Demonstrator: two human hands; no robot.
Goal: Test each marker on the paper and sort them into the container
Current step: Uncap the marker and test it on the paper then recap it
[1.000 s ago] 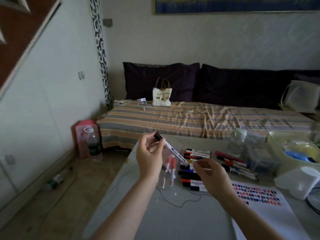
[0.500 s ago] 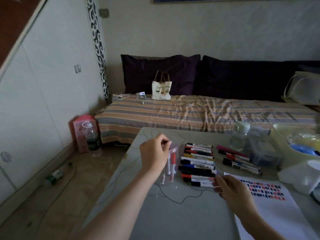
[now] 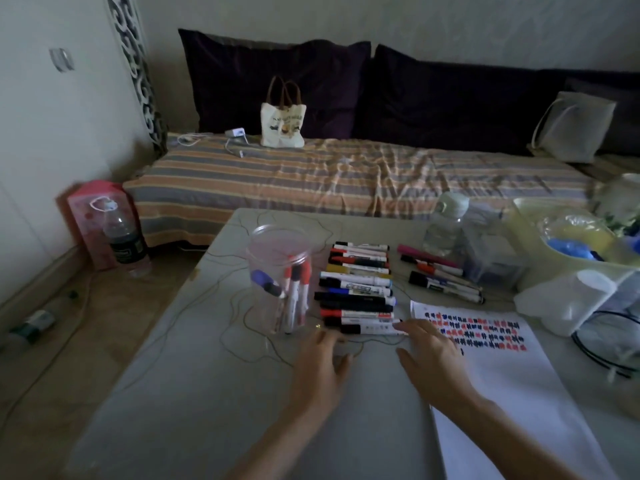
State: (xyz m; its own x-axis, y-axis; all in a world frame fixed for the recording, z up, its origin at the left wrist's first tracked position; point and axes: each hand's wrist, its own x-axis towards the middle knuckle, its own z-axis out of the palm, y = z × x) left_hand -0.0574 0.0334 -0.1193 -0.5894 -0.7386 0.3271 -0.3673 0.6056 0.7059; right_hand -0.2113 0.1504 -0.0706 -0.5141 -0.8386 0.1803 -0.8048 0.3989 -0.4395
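Note:
A clear plastic container (image 3: 280, 258) stands on the grey table (image 3: 207, 393) and holds several markers, red-capped and dark-capped. To its right lies a row of markers (image 3: 356, 289) side by side. A white paper (image 3: 502, 382) with red, blue and black test marks lies at the right. My left hand (image 3: 322, 365) hovers over the table below the row's near end, fingers relaxed, holding nothing. My right hand (image 3: 429, 355) reaches with straight fingers to the nearest black-capped marker (image 3: 370, 329) and touches its right end.
A second loose group of markers (image 3: 440, 275) lies behind the paper, near a clear water bottle (image 3: 446, 226) and plastic boxes (image 3: 491, 258). A white tub (image 3: 575, 299) and black cable sit at the right. Thin cord loops over the table. A striped sofa stands behind.
My left hand dropped the black-capped marker into the container and came down toward the row. My right hand moved from the paper's edge to the nearest marker. The camera tilted down.

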